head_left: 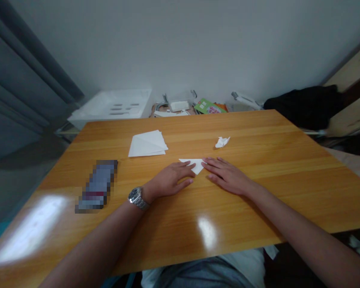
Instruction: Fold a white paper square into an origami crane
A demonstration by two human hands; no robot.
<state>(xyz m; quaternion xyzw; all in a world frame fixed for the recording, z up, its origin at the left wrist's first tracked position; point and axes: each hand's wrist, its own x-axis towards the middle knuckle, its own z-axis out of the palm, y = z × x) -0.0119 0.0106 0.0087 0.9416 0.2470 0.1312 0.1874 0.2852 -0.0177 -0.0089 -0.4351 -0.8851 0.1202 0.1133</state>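
A small white paper folded into a triangle (pixel 195 164) lies on the wooden table (pixel 258 192). My left hand (pixel 171 180), with a metal wristwatch on the wrist, lies flat with fingers stretched onto the paper's left side. My right hand (pixel 225 174) lies flat too, its fingertips touching the paper's right edge. Both hands press down on it and hold nothing else.
A stack of white folded sheets (pixel 147 144) lies beyond my left hand. A crumpled paper scrap (pixel 222 141) sits beyond my right hand. A blurred dark oblong object (pixel 98 185) rests at the left. Behind the table stand a white tray (pixel 114 106), clutter and a black cloth (pixel 303 106).
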